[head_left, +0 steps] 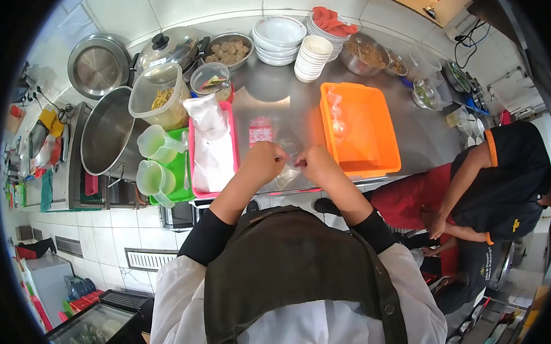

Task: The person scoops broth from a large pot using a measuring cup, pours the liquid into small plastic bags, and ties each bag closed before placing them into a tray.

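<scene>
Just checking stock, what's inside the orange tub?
In the orange tub, what look like clear plastic bags lie along the left side, hiding the bottom beneath them; their contents aren't clear.

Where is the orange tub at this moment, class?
In the head view, the orange tub sits on the steel counter, just right of the person's right hand and nearer the person than the stacked cups.

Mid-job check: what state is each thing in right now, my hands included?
Left hand: pinching the plastic bag
Right hand: pinching likewise
Plastic bag: held; sealed or open, unclear
Orange bin: open, clear plastic inside
Large steel pot: uncovered
Lidded pot: covered
Plastic tub: open, partly filled
White bowls: stacked
White cups: stacked
</scene>
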